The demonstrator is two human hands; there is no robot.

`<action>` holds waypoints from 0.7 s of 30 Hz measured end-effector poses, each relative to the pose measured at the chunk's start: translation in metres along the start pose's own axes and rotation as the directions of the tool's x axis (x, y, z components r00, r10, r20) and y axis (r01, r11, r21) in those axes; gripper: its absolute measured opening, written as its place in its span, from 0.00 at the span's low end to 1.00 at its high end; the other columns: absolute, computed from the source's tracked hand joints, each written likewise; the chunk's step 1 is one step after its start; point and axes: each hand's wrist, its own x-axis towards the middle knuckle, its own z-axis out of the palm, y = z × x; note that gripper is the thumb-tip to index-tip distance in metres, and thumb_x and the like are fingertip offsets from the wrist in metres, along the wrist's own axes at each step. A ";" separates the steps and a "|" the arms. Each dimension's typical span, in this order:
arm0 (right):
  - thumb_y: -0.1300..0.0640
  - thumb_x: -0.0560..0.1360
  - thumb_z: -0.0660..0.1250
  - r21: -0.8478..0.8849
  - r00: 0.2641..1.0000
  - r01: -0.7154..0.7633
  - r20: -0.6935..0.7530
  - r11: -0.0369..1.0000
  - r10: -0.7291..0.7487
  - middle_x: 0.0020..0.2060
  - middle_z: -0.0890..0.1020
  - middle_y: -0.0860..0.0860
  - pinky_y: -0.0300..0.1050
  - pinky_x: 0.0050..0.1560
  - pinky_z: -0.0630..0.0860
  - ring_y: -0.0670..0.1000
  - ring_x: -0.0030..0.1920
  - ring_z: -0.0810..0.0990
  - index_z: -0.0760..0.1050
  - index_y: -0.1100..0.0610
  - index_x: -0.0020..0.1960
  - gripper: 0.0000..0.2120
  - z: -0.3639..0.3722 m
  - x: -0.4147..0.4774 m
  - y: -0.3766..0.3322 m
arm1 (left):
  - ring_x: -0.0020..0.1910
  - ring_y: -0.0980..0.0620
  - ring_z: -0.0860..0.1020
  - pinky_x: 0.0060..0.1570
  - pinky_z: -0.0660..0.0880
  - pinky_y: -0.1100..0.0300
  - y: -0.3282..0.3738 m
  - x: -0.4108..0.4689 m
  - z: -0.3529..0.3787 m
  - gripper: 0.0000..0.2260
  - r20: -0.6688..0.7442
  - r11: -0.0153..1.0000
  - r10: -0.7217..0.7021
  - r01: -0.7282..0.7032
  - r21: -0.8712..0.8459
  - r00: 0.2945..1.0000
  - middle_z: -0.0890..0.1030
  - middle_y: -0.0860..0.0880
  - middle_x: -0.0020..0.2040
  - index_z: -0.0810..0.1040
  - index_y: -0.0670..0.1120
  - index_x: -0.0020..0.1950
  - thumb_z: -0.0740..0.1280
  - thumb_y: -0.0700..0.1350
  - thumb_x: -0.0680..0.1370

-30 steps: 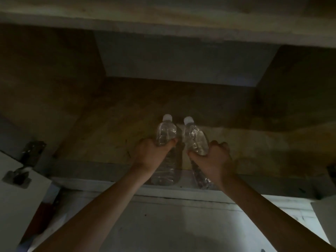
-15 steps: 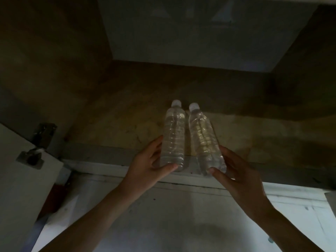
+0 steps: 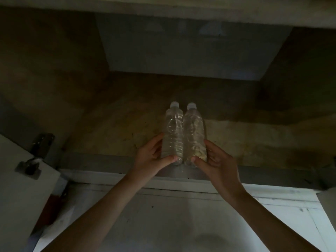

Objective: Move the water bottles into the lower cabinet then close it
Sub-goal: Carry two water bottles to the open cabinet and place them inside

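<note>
Two clear water bottles with white caps stand side by side, touching, on the lower cabinet's brown floor just behind its front sill. My left hand cups the base of the left bottle, thumb across the front and fingers along its left side. On the other side, my right hand wraps the base of the right bottle the same way, with its thumb in front. The inside of the cabinet is dark.
The cabinet's left door stands open, its metal hinge showing at the frame. A corner of the right door shows at the right edge. The grey sill runs across the front, above white flooring.
My hands slid from the bottles' middles down to their bases. The right bottle, tilted before, now stands upright against the left one.
</note>
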 end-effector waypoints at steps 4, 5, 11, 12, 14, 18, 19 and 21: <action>0.68 0.70 0.75 0.007 1.000 0.000 -0.002 1.000 0.000 0.55 0.85 0.52 0.39 0.54 0.80 0.47 0.54 0.84 0.76 0.61 0.67 0.26 -0.003 0.013 0.004 | 0.54 0.64 0.81 0.48 0.75 0.72 0.006 0.011 0.000 0.29 0.015 1.000 -0.004 0.004 0.014 1.000 0.84 0.60 0.52 0.74 0.52 0.66 0.76 0.33 0.69; 0.67 0.70 0.75 0.007 1.000 -0.004 -0.004 1.000 0.004 0.57 0.84 0.53 0.40 0.56 0.80 0.48 0.55 0.84 0.74 0.62 0.68 0.28 -0.003 0.016 0.005 | 0.54 0.64 0.81 0.48 0.75 0.72 0.007 0.013 0.001 0.29 0.014 1.000 -0.001 0.000 0.026 1.000 0.84 0.60 0.52 0.75 0.53 0.64 0.77 0.34 0.69; 0.65 0.71 0.75 0.035 0.999 -0.036 0.011 0.999 0.036 0.58 0.84 0.53 0.49 0.59 0.80 0.50 0.58 0.83 0.72 0.60 0.71 0.29 -0.004 0.030 0.007 | 0.53 0.64 0.81 0.47 0.76 0.71 0.009 0.022 0.004 0.27 -0.005 1.000 0.011 -0.011 0.006 1.000 0.84 0.59 0.52 0.75 0.53 0.63 0.76 0.32 0.69; 0.65 0.72 0.75 0.038 0.999 -0.036 0.010 0.999 0.036 0.58 0.84 0.53 0.48 0.59 0.80 0.50 0.58 0.83 0.72 0.60 0.71 0.29 -0.004 0.030 0.008 | 0.53 0.64 0.81 0.47 0.76 0.71 0.009 0.022 0.004 0.27 -0.006 1.000 0.016 -0.016 0.005 1.000 0.83 0.59 0.52 0.75 0.53 0.63 0.76 0.32 0.69; 0.65 0.72 0.74 0.042 0.999 -0.033 -0.006 0.999 0.033 0.58 0.84 0.53 0.43 0.57 0.80 0.48 0.57 0.83 0.72 0.61 0.71 0.28 -0.002 0.028 0.008 | 0.55 0.63 0.81 0.49 0.76 0.70 0.007 0.022 0.005 0.28 -0.006 1.000 0.023 -0.023 0.007 1.000 0.83 0.59 0.54 0.74 0.53 0.64 0.76 0.33 0.70; 0.66 0.72 0.74 0.037 0.999 -0.017 -0.034 0.999 0.018 0.57 0.84 0.52 0.40 0.56 0.80 0.47 0.56 0.83 0.72 0.60 0.70 0.28 -0.001 0.026 0.008 | 0.58 0.59 0.80 0.52 0.76 0.67 0.003 0.019 0.006 0.30 -0.008 0.999 0.035 -0.035 0.019 0.999 0.83 0.55 0.58 0.74 0.49 0.69 0.76 0.35 0.70; 0.66 0.72 0.74 0.038 0.999 -0.018 -0.040 0.999 0.019 0.57 0.84 0.51 0.40 0.56 0.80 0.46 0.56 0.83 0.72 0.60 0.70 0.28 -0.001 0.025 0.009 | 0.58 0.59 0.80 0.53 0.76 0.67 0.002 0.019 0.006 0.30 -0.012 0.999 0.035 -0.035 0.016 0.999 0.83 0.54 0.59 0.73 0.48 0.70 0.76 0.34 0.70; 0.66 0.72 0.74 0.037 0.999 -0.014 -0.047 0.999 0.016 0.57 0.84 0.52 0.37 0.54 0.80 0.46 0.55 0.84 0.72 0.60 0.70 0.28 0.000 0.023 0.008 | 0.59 0.57 0.80 0.54 0.77 0.65 0.001 0.020 0.006 0.31 -0.011 0.999 0.035 -0.035 0.020 0.999 0.83 0.53 0.59 0.73 0.47 0.70 0.76 0.35 0.69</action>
